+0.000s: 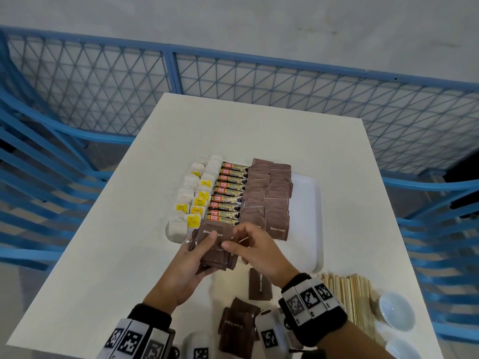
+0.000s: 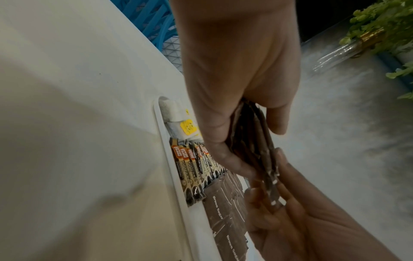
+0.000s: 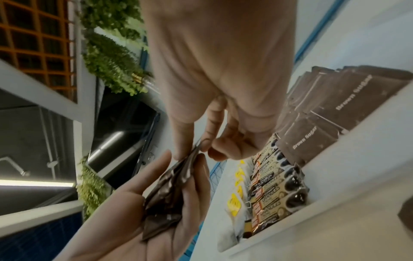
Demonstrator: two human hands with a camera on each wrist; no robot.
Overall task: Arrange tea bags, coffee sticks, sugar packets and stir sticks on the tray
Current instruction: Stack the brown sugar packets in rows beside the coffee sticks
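Observation:
A white tray (image 1: pixel 308 203) on the table holds rows of tea bags (image 1: pixel 193 200), coffee sticks (image 1: pixel 229 194) and brown sugar packets (image 1: pixel 268 195). Just in front of the tray's near edge my left hand (image 1: pixel 199 252) grips a stack of brown sugar packets (image 1: pixel 215 244), thumb on top. My right hand (image 1: pixel 248 242) pinches the right edge of a packet in that stack (image 3: pixel 196 150). In the left wrist view the stack (image 2: pixel 252 146) fans out between both hands above the tray's coffee sticks (image 2: pixel 194 167).
Loose brown sugar packets (image 1: pixel 238 325) lie on the white table (image 1: pixel 103 229) near my wrists, one more (image 1: pixel 260 285) by the tray. Wooden stir sticks (image 1: pixel 350 296) lie at the right, with a small white bowl (image 1: pixel 396 310) beside them. Blue mesh fencing (image 1: pixel 233 79) surrounds the table.

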